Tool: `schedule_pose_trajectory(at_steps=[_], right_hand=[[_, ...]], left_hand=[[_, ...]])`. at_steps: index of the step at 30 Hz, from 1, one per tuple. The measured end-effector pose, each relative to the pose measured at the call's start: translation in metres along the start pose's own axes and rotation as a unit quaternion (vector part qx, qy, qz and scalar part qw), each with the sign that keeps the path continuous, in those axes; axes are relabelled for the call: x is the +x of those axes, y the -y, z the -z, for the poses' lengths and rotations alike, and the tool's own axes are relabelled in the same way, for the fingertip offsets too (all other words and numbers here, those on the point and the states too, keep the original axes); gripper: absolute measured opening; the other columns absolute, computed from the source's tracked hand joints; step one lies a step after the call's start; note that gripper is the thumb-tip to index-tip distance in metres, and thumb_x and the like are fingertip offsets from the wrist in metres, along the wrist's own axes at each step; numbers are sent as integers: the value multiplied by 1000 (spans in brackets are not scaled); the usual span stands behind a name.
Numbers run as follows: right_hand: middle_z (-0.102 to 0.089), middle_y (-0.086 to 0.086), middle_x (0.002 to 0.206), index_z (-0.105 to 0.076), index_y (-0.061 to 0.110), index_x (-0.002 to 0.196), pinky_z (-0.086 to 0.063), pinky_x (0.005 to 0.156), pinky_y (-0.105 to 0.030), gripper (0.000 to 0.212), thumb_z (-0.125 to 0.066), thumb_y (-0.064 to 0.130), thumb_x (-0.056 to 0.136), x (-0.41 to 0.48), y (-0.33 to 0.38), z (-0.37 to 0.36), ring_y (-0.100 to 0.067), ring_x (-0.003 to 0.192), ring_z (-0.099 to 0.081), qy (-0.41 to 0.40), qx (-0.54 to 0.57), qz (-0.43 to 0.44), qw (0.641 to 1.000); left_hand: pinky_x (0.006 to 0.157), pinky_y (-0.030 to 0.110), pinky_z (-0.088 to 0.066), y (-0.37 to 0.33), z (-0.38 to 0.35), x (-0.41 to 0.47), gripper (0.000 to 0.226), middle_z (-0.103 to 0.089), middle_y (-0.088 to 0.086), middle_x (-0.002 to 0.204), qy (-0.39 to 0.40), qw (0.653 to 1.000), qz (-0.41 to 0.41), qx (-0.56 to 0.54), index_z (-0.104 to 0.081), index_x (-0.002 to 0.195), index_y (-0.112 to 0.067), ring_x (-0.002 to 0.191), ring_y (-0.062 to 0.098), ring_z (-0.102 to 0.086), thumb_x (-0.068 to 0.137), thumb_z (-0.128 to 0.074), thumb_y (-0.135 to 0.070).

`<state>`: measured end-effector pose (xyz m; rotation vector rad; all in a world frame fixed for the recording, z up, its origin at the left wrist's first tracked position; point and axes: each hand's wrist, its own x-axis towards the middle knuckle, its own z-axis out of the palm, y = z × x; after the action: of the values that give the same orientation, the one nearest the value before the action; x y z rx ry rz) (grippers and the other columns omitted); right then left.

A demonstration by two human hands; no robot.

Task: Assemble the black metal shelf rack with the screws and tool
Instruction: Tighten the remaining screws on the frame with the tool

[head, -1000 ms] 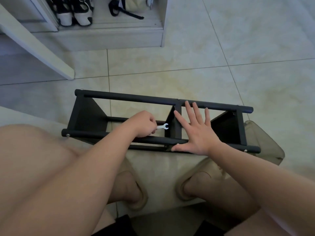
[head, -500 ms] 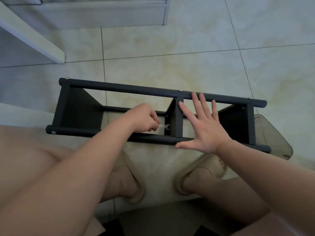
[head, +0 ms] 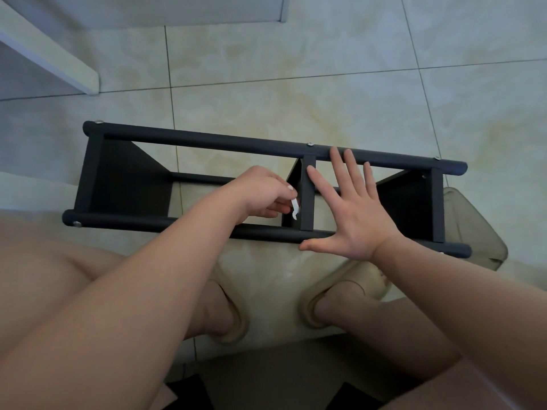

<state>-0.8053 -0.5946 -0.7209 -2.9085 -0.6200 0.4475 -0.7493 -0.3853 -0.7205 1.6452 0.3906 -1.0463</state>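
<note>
Soft, even daylight fills a moderately bright indoor view; the light source itself is out of sight. The tiled floor (head: 325, 84) looks creamy at the centre and turns cooler and bluish-grey toward 9 to 11 o'clock. There is no harsh glare, only a faint sheen on the tiles. The black rack (head: 207, 140) reads very dark, its inner panels losing detail in shadow. The wrench (head: 294, 209) is a pale, slightly smeared shape. The left forearm (head: 118, 306) and right forearm (head: 458, 306), at 7 and 4 o'clock, loom large and soft. Wide-angle distortion bows the rack's bars and bends grout lines near the edges. The frame darkens at 6 o'clock.
</note>
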Motion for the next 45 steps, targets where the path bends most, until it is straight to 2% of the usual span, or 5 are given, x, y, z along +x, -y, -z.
schedule_pose_trajectory(at_steps=[10, 17, 23, 29, 45], right_hand=[[9, -17, 169, -9, 25, 164, -1, 123, -63, 122, -35, 98, 70, 0, 0, -2, -40, 155, 11, -21, 4, 8, 1000], [9, -18, 169, -10, 24, 164, -1, 123, -64, 124, -37, 97, 69, 0, 1, 0, -40, 155, 12, -11, 6, 2, 1000], [10, -18, 169, -10, 24, 164, 1, 124, -62, 124, -37, 97, 69, 0, 1, 2, -39, 155, 13, -6, 3, 1, 1000], [10, -18, 169, -9, 24, 164, 3, 124, -60, 124, -37, 97, 69, 0, 1, 2, -39, 155, 14, -5, 3, 0, 1000], [9, -18, 169, -11, 22, 164, 2, 124, -61, 124, -39, 97, 69, 0, 1, 3, -40, 155, 14, -6, 9, 4, 1000]], left_hand=[[73, 26, -49, -4, -10, -1, 10, -75, -3, 84, -50, 999, 8, -14, -73, 99, -20, 77, 8, -71, 90, -70, -18], [74, 26, -50, -5, -9, -3, 10, -76, -6, 76, -27, 997, 39, -59, -70, 98, -19, 74, 7, -71, 89, -73, -24], [76, 28, -50, -7, -4, -5, 9, -77, -9, 80, -23, 998, 54, -22, -70, 98, -25, 81, 11, -70, 91, -71, -30], [77, 26, -51, -7, -7, -3, 4, -77, -8, 79, -52, 997, 42, -37, -71, 93, -22, 75, 7, -68, 92, -70, -26], [77, 28, -51, -6, -10, -1, 17, -77, -5, 77, -8, 998, 65, -8, -70, 105, -12, 73, 9, -67, 96, -63, -26]])
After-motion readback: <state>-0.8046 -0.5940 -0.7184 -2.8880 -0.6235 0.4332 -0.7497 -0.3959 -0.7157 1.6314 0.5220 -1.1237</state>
